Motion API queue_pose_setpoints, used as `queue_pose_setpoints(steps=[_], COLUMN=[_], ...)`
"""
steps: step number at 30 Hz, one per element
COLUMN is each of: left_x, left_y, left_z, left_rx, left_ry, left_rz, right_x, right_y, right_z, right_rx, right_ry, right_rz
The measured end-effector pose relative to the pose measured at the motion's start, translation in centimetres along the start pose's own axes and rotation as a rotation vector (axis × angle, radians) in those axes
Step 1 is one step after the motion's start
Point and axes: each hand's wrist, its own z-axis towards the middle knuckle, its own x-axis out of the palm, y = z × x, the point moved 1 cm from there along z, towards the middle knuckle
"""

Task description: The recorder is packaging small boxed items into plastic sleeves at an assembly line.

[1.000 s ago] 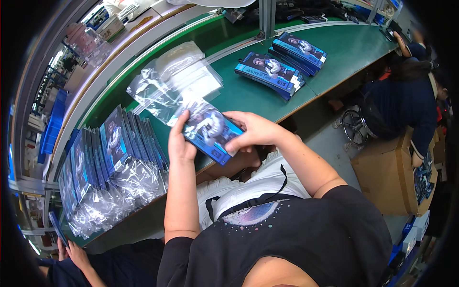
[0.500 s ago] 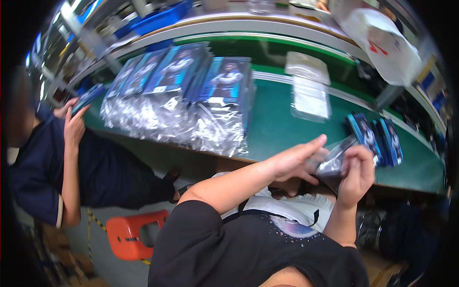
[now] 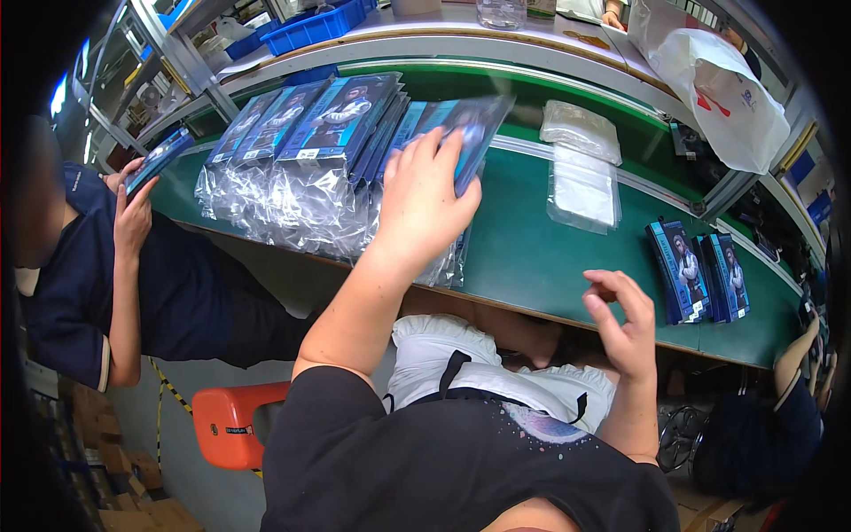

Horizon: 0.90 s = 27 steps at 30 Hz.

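My left hand [image 3: 427, 199] reaches forward and grips a bagged blue box [image 3: 479, 129] above the right end of the bagged stacks. That box is tilted, and its edge is a little blurred. Beside it stand rows of blue boxes with a printed figure [image 3: 341, 115], their clear bags [image 3: 310, 199] hanging crinkled toward the table's front edge. My right hand [image 3: 628, 324] hovers near the front edge with fingers bent and apart, nothing in them. Farther right stand two short stacks of unbagged blue boxes [image 3: 687, 270]. Between the stacks lies a pile of flat clear bags [image 3: 583, 191].
A shelf with blue bins [image 3: 315, 28] runs behind the green table [image 3: 514, 257]. A white plastic bag [image 3: 727, 106] hangs at the back right. On the left, a co-worker [image 3: 106, 257] holds a blue box; another person's arm [image 3: 798, 350] shows far right. An orange stool [image 3: 226, 430] stands lower left.
My left hand has moved from in front of my body to the left stacks, with the bagged box. My right hand has let go of the bag and drawn slightly left.
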Motion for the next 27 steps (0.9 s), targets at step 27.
queue_pose_setpoints(steps=[27], left_x=[19.9], left_y=[-5.2], left_z=[0.6], left_rx=[0.23], left_ry=[0.221], left_rz=[-0.596], right_x=[-7.4], right_y=[-6.4], right_z=[-1.7], right_rx=[0.392], right_ry=[-0.476], right_rz=[0.178])
